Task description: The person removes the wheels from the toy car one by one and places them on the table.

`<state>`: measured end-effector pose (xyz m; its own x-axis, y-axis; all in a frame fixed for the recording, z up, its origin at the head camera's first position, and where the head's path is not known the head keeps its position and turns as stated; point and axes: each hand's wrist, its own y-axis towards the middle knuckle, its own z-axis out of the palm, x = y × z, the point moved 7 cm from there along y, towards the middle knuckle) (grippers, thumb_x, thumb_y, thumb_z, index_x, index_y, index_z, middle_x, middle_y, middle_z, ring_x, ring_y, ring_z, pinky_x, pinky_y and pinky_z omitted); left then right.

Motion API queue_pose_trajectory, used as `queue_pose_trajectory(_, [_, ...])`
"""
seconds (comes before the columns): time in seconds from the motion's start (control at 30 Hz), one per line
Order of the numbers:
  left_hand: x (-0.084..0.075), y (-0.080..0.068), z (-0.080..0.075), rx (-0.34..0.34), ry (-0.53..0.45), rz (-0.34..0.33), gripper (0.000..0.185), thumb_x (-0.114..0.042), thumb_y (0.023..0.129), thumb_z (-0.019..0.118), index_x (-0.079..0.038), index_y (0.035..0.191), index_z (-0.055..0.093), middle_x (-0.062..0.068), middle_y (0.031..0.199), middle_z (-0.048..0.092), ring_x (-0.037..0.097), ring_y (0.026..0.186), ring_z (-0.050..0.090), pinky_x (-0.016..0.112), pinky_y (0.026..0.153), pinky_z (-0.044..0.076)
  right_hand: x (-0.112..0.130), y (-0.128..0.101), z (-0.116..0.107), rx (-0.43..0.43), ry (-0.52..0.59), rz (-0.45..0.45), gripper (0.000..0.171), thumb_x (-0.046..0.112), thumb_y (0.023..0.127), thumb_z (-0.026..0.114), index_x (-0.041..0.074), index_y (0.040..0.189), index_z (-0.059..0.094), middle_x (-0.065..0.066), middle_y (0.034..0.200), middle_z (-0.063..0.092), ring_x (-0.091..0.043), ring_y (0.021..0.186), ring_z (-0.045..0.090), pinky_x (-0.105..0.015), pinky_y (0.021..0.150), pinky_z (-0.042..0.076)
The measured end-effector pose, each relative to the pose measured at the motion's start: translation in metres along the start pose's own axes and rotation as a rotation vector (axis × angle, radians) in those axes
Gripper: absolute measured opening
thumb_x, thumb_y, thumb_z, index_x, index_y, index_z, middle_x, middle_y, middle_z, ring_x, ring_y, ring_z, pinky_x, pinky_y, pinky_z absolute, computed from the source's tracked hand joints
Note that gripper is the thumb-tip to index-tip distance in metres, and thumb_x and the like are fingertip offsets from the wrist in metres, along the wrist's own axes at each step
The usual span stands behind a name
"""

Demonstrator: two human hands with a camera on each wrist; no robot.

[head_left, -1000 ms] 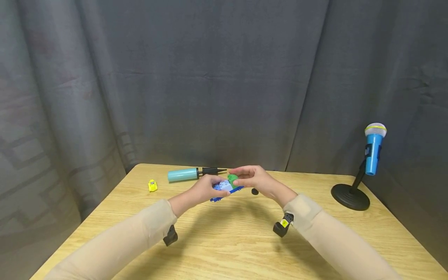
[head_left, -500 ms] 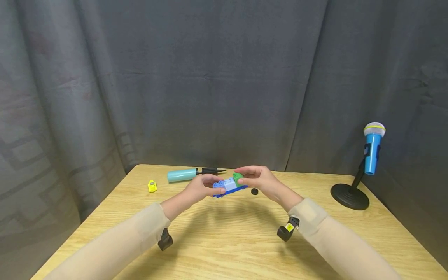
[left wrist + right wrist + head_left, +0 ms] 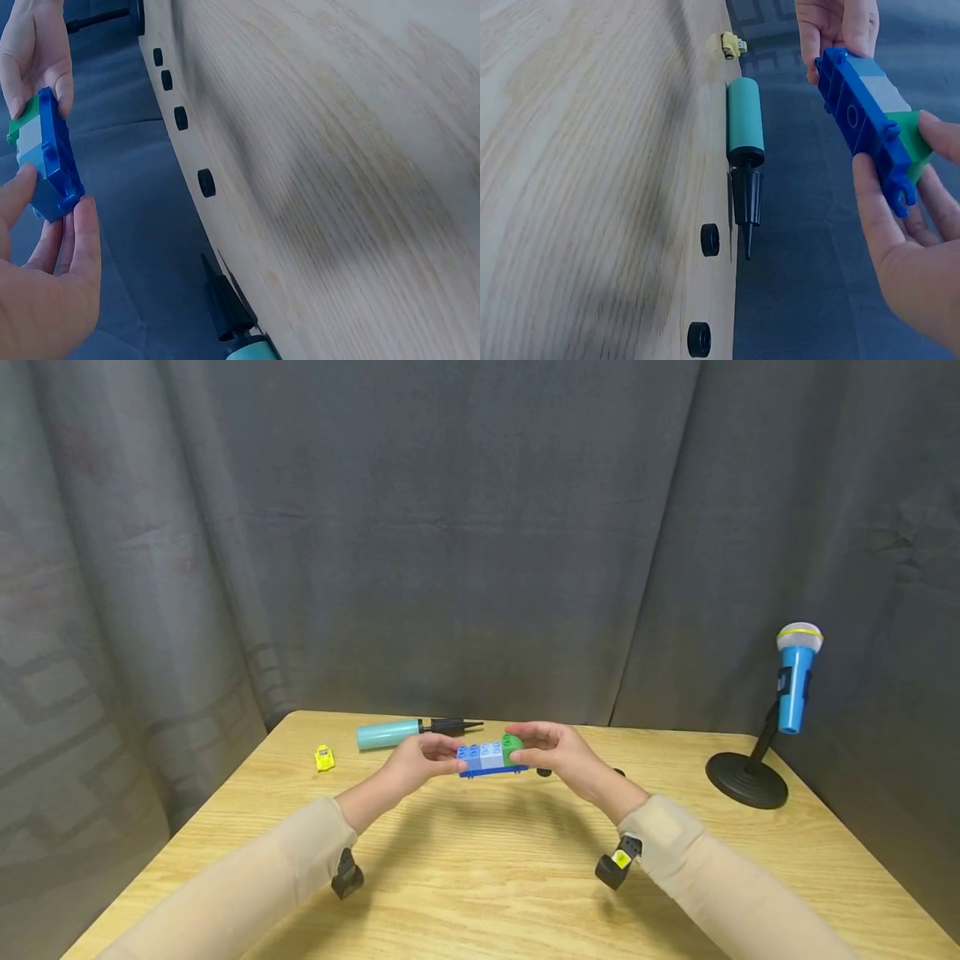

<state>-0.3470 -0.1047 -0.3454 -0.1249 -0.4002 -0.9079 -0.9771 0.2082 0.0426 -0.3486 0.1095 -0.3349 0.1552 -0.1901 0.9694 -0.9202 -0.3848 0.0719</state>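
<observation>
Both hands hold a toy block assembly (image 3: 487,758) above the table (image 3: 480,877), level, one hand at each end. It has a dark blue base plate (image 3: 859,124), light blue bricks on top and a green brick (image 3: 512,745) at its right end. My left hand (image 3: 448,760) pinches the left end between thumb and fingers (image 3: 82,225). My right hand (image 3: 522,748) grips the right end, thumb on the plate and fingers (image 3: 937,135) over the green brick.
A teal hand pump (image 3: 390,733) with a black nozzle lies at the table's far edge, with a small yellow toy car (image 3: 324,758) to its left. Small black wheels (image 3: 710,239) lie behind the hands. A blue toy microphone (image 3: 793,681) stands on a black stand at right.
The block assembly was tilted with its left end low; both hands have raised it slightly and turned it level.
</observation>
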Motion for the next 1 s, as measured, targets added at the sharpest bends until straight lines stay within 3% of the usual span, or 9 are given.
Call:
queue_pose_trajectory(0.37, [0.017, -0.002, -0.013, -0.048, 0.092, 0.002, 0.031, -0.016, 0.081, 0.079, -0.008, 0.110, 0.071, 0.004, 0.102, 0.072, 0.015, 0.092, 0.065, 0.032, 0.081, 0.054, -0.014, 0.008, 0.021, -0.048, -0.068, 0.041, 0.040, 0.015, 0.085, 0.074, 0.006, 0.123, 0.064, -0.008, 0.118, 0.067, -0.017, 0.108, 0.061, -0.037, 0.097, 0.047])
queue_pose_trajectory(0.6, [0.034, -0.002, -0.018, -0.049, 0.107, -0.001, 0.031, -0.011, 0.081, 0.078, -0.005, 0.110, 0.070, 0.005, 0.100, 0.072, 0.014, 0.091, 0.065, 0.031, 0.081, 0.055, -0.027, 0.017, 0.034, -0.059, -0.101, 0.063, 0.038, 0.012, 0.080, 0.078, 0.003, 0.115, 0.068, -0.008, 0.108, 0.071, -0.015, 0.098, 0.064, -0.033, 0.089, 0.050])
queue_pose_trajectory(1.0, [0.060, -0.008, -0.014, -0.036, 0.155, -0.062, 0.034, -0.004, 0.076, 0.080, 0.000, 0.108, 0.069, 0.007, 0.097, 0.070, 0.016, 0.088, 0.066, 0.034, 0.082, 0.055, -0.053, 0.016, 0.057, -0.036, -0.100, 0.106, 0.039, 0.006, 0.079, 0.078, 0.000, 0.116, 0.066, -0.012, 0.108, 0.069, -0.014, 0.093, 0.063, -0.030, 0.082, 0.055])
